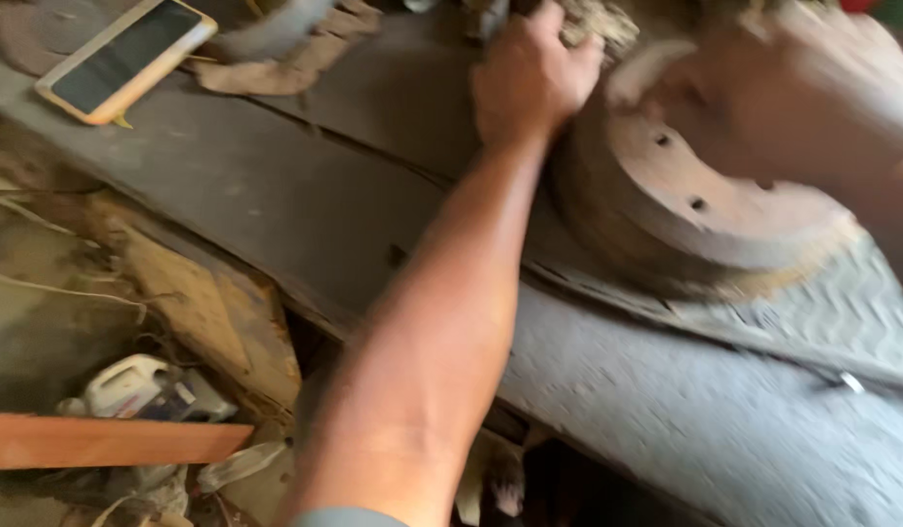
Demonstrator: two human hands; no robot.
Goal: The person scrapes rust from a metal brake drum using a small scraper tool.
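Note:
A rusty round metal drum [685,210] with small holes in its face lies on the dark plank bench [276,195] at the upper right. My left hand [529,78] reaches up from the bottom of the view, its fingers curled over the drum's far left rim beside a dirty crumbly clump [598,21]. My right hand [812,88] is a blurred shape close to the camera, lying on top of the drum's right side. Its fingers are too blurred to read.
A phone in a yellow case [124,59] lies face up at the bench's top left, next to torn brown scraps [285,59]. Below the bench edge sit a white plastic jug [129,385], an orange wooden board [100,439] and loose clutter.

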